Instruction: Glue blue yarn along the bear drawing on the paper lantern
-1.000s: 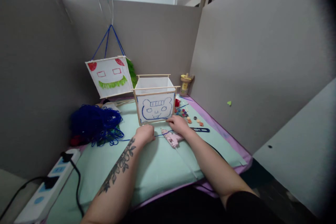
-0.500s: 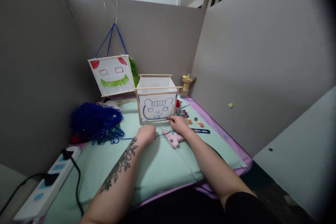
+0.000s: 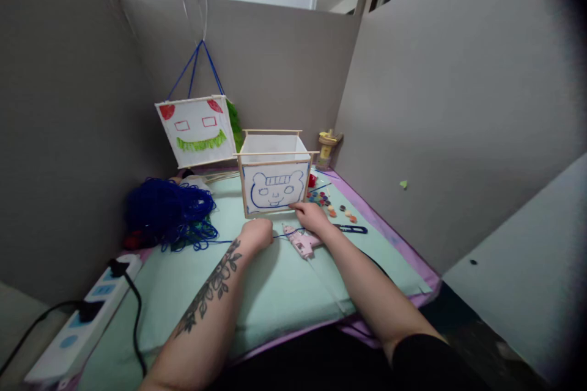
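Note:
A paper box lantern on a wooden stick frame (image 3: 274, 178) stands on the green mat (image 3: 275, 293), a blue bear face drawn on its front. My left hand (image 3: 257, 234) rests closed on the mat just below the lantern's lower edge, pinching a blue yarn strand (image 3: 280, 234) that runs across to my right hand. My right hand (image 3: 312, 217) sits at the lantern's lower right corner with fingers curled on the same strand. A pink glue gun (image 3: 300, 242) lies on the mat between and just under my hands.
A second lantern (image 3: 196, 129) with a red and green face hangs by blue strings at the back left. A heap of blue yarn (image 3: 167, 211) lies left. Coloured buttons (image 3: 328, 200) and blue snips (image 3: 352, 229) lie right. A power strip (image 3: 77, 324) sits front left. Grey partitions enclose the desk.
My hands stay almost still at the lantern's base. The view has shifted slightly, so everything sits a little further right and lower.

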Available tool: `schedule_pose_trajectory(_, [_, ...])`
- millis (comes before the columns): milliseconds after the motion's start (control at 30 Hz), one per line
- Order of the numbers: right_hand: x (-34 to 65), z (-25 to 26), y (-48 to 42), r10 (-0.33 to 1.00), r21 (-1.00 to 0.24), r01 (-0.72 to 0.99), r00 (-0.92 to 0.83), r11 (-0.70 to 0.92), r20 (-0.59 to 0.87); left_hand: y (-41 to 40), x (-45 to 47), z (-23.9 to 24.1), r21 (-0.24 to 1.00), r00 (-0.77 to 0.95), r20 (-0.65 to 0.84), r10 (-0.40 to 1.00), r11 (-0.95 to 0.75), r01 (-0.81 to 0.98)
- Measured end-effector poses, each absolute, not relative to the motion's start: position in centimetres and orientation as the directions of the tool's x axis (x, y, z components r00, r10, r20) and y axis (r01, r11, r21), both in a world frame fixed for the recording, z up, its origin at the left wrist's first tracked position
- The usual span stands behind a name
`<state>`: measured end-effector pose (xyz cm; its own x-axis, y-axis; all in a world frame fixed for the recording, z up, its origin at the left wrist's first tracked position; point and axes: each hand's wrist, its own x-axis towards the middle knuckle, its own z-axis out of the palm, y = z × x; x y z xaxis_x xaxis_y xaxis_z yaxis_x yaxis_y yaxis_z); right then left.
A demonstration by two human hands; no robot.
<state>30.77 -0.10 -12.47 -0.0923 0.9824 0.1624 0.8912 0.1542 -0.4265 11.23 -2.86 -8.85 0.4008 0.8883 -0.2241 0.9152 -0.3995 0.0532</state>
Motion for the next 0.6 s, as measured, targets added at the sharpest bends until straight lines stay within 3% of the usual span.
schedule_pose_trajectory(400, [31.0, -12.9, 0.2, 0.977, -0.508, 0.84, -0.11, 0.19, 0.184, -2.9, 11.0, -8.9, 0.062, 0.412, -0.201, 0.889, -0.408, 0.911])
schedule_pose_trajectory(600, [32.3, -13.1, 0.2, 0.983, -0.537, 0.834, -0.035, 0.127, 0.178, -2.6, 10.9, -8.5, 0.294, 0.529, -0.1, 0.843, -0.483, 0.825])
